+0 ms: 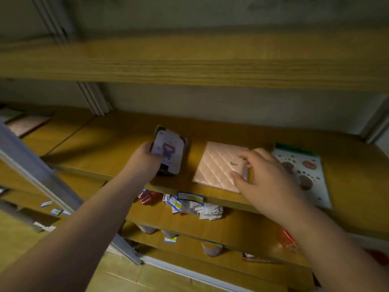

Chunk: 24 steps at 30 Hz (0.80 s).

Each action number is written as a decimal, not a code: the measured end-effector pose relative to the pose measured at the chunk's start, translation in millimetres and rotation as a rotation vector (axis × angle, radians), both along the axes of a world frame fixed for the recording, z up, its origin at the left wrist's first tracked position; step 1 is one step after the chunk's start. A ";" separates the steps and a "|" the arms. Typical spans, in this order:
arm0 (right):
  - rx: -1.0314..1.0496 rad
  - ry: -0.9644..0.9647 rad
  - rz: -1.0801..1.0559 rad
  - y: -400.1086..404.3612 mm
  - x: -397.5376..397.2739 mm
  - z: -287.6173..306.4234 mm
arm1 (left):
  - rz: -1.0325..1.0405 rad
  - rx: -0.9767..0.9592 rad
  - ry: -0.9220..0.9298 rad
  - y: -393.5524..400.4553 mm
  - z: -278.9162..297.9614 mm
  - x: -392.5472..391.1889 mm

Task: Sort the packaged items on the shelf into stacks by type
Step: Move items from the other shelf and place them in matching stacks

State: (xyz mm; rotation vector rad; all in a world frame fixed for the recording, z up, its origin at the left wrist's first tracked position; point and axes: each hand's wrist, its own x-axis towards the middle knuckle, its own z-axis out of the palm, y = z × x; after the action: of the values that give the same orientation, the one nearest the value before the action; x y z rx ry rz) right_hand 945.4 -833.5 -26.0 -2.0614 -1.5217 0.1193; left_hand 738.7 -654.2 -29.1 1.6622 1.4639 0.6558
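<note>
My left hand (147,158) gripped a dark pack with a pale purple card (169,153) by its near left edge, thumb side curled round it; the pack sat on, or just above, others of its kind on the wooden shelf (105,152), though I could not tell how many lay beneath. My right hand (266,175) was spread and relaxed over the right edge of the pink quilted pack (219,165), fingertips touching or nearly touching it, gripping nothing. Just right of that lay a white pack with brown spots (305,175), partly under my wrist. Three types, then, side by side and apart. To do the step well, I judged the purple pack wanted squaring on its pile, edges flush, before letting go; the pink one, flat and slick-looking, was better slid than lifted. Loose small packets (189,204) sat on the shelf below, unsorted.
</note>
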 end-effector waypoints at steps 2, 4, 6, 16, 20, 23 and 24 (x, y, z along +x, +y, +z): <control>0.001 -0.015 0.038 4.4 -11.3 -1.6 | -0.008 0.060 0.237 9.3 -4.0 6.7; 0.025 -0.020 0.074 6.1 -19.7 -4.2 | -0.006 0.133 0.423 14.0 -10.2 7.7; 0.044 -0.027 0.111 6.6 -25.8 -8.8 | 0.018 0.142 0.493 15.2 -17.1 4.9; 0.065 0.016 0.126 23.0 -49.5 -22.8 | -0.085 0.370 0.484 -12.7 -16.4 -37.2; 0.032 -0.011 0.153 38.0 -75.5 -19.9 | -0.189 0.489 0.514 -24.2 -12.4 -69.4; 0.028 -0.015 0.164 52.6 -98.4 -14.4 | -0.223 0.547 0.492 -21.5 -9.6 -99.4; 0.032 -0.023 0.162 58.5 -106.5 -12.0 | -0.221 0.553 0.475 -19.7 -8.0 -110.4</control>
State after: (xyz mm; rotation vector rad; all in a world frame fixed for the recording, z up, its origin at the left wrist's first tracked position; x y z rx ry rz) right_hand 838.9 -775.0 -38.0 -1.9196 -1.6922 0.1325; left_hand 628.3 -673.9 -37.2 2.5051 1.4578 0.5984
